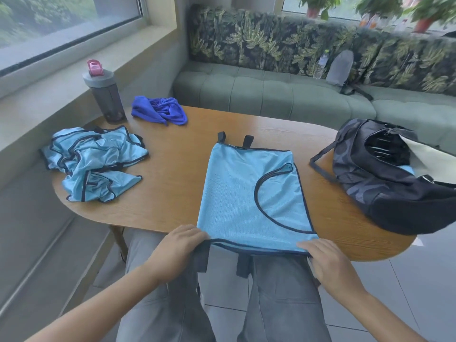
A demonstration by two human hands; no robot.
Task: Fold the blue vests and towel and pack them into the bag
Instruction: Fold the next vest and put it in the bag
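A light-blue mesh vest (249, 193) is laid flat at the middle of the near edge of the wooden counter (177, 174), dark binding outlining an armhole on its right half and two dark straps showing at its far edge. Its near hem is pinched at both corners: the left hand (183, 239) grips the near-left corner beside a hanging dark strap, the right hand (320, 253) grips the near-right corner, fingers curled over the cloth. Step in hand is judged to be the folding of this vest, hem about to be carried toward the far edge. The next move is judged to call for both corners lifted evenly and laid square on the far hem, straps tucked in. A crumpled heap of further light-blue vests (96, 164) is noted at the left edge, not yet folded. The dark-blue towel (160, 111) lies bunched at the far-left corner, near a dark shaker bottle (106, 95). The dark bag (394, 178) sits unzipped at the right edge, a patch of light blue visible inside.
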